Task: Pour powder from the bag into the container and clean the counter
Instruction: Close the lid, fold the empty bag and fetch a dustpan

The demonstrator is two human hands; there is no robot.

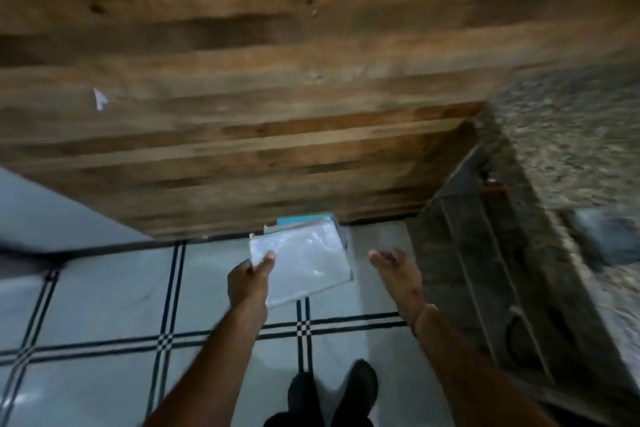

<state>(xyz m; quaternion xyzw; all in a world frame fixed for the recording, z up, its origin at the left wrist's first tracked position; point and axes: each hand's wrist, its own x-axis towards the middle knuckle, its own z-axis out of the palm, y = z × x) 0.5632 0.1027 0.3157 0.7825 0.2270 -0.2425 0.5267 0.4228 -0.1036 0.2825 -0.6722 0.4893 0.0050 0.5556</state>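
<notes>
Holding the bag (304, 263) pinched at its edge in the left grip (247, 282), thumb on top, above the tiled floor (104, 305). Right grip (398, 277) spread and empty just right of it. Probably early: no container in sight, worktop (568, 135) farther right, pouring and wiping both left to do.

This looks like a home kitchen. A speckled stone counter (561, 135) runs along the right, with a dark wire rack (485, 253) beneath it. A plank-fronted wooden cabinet (242, 114) stands on a pale tiled floor (104, 305) crossed by dark lines.
</notes>
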